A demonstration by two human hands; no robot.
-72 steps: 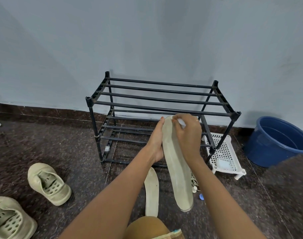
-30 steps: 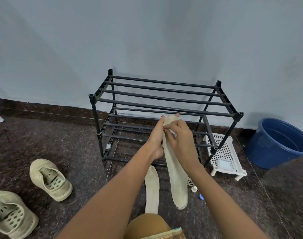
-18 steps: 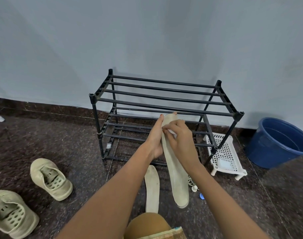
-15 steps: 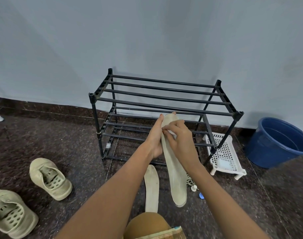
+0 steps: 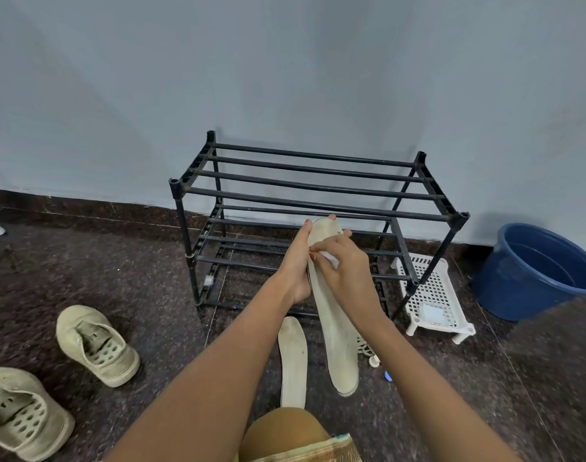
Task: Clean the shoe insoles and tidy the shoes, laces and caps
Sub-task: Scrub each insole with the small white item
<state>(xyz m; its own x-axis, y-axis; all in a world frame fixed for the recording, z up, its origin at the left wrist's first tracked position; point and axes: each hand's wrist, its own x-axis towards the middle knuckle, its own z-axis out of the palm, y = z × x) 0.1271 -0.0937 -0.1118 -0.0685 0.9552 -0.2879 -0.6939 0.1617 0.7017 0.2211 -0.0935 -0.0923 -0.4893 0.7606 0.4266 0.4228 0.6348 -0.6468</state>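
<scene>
My left hand [image 5: 296,261] holds a long beige insole [image 5: 336,338] up from behind, near its toe end. My right hand [image 5: 346,275] pinches a small white wipe [image 5: 329,258] against the insole's upper face. A second insole [image 5: 293,358] lies flat on the floor below. Two pale green shoes [image 5: 95,345] [image 5: 16,411] sit on the floor at the left. White laces [image 5: 364,346], a white cap [image 5: 374,361] and a small blue cap [image 5: 388,375] lie on the floor, partly hidden by my right forearm.
A black two-tier shoe rack [image 5: 318,201] stands against the wall behind my hands. A white perforated plastic stand [image 5: 431,298] sits to its right, and a blue bucket [image 5: 534,271] beyond that. My knee [image 5: 285,431] is at the bottom edge.
My right hand has slid the wipe from the insole's toe tip a little way down its face. The insole and my left hand stay almost where they were.
</scene>
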